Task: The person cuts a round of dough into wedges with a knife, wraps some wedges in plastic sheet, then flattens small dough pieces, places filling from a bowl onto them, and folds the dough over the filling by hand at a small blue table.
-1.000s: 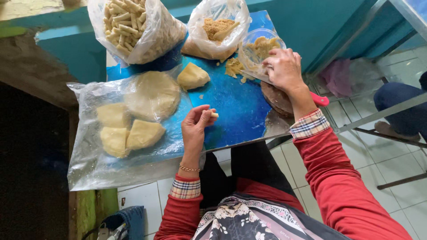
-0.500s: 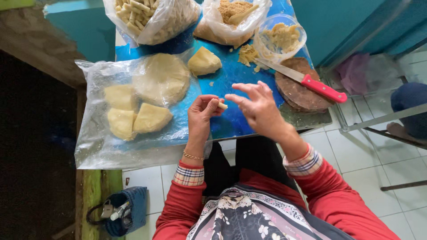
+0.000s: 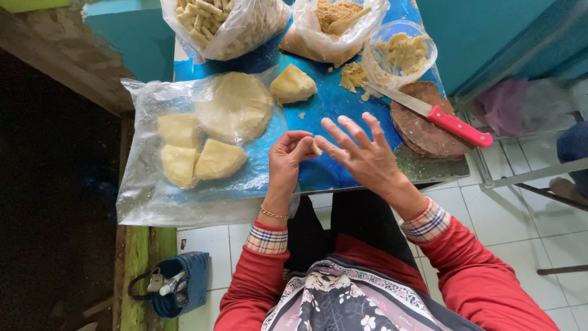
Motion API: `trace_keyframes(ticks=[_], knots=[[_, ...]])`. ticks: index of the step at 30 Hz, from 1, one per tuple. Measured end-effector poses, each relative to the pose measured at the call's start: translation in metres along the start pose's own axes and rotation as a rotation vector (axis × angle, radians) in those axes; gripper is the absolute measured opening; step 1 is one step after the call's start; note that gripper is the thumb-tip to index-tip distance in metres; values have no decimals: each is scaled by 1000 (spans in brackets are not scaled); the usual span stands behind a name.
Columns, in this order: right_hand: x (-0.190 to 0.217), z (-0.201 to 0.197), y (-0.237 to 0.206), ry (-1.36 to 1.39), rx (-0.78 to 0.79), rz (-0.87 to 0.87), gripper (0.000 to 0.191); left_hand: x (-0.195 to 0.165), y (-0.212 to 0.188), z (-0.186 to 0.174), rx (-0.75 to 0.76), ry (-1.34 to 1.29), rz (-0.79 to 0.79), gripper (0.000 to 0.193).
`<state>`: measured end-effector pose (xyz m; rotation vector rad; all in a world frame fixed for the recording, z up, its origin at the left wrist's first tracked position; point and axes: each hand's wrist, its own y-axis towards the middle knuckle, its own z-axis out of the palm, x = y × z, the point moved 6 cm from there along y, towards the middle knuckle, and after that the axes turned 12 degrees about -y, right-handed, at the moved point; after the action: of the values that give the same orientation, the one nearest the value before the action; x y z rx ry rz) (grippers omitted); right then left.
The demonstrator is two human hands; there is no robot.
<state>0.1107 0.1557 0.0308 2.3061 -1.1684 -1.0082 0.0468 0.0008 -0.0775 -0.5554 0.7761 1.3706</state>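
Two clear plastic bags, the roll-filled bag (image 3: 226,24) and the crumb-filled bag (image 3: 334,27), sat along the frame's top edge; a flat clear bag (image 3: 147,184) lay centre-left.

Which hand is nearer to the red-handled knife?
Right. The right hand is just below-left of the knife, not touching it; the left hand is farther left, holding a small dough piece.

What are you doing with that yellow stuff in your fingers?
A person in red sleeves sits at a blue table. The left hand and right hand meet over a small pale piece of dough, pinching it between the fingertips. Flat dough wedges lie on a plastic sheet to the left. A red-handled knife rests on a brown board.
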Motion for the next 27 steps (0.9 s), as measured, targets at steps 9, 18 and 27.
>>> trace_keyframes(ticks=[9, 18, 27], knots=[[11, -13, 4, 321, -83, 181, 45, -4, 1, 0, -16, 17, 58, 18], [20, 4, 33, 660, -140, 312, 19, -2, 2, -5, 13, -44, 181, 29], [-50, 56, 142, 915, -274, 275, 12, -19, -6, 1, -71, 8, 161, 44]])
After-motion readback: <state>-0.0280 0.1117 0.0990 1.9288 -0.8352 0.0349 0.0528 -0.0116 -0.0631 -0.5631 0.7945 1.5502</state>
